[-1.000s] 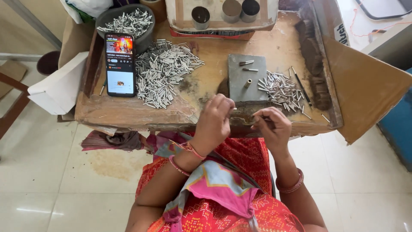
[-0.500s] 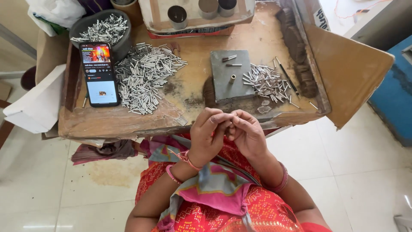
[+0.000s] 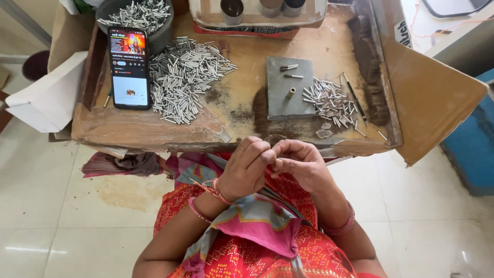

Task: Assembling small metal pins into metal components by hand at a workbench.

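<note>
My left hand (image 3: 247, 167) and my right hand (image 3: 303, 164) meet over my lap, just in front of the table's front edge. Their fingers are curled and the fingertips press together. Whatever may be pinched between them is hidden. On the worn cardboard tray (image 3: 236, 110) lies a grey metal block (image 3: 280, 100) carrying three small pieces. Right of the block is a small pile of short metal tubes (image 3: 329, 100). A larger pile of metal tubes (image 3: 185, 77) spreads to the left.
A phone (image 3: 128, 67) with a lit screen lies at the tray's left. Behind it stands a dark bowl (image 3: 164, 32) full of tubes. A thin dark rod (image 3: 352, 95) lies by the small pile. A cardboard flap (image 3: 432, 98) sticks out to the right, a white box (image 3: 46, 98) to the left.
Both hands have drawn back from the tray's front edge toward my lap and closed together. The view has shifted so the tray sits more central.
</note>
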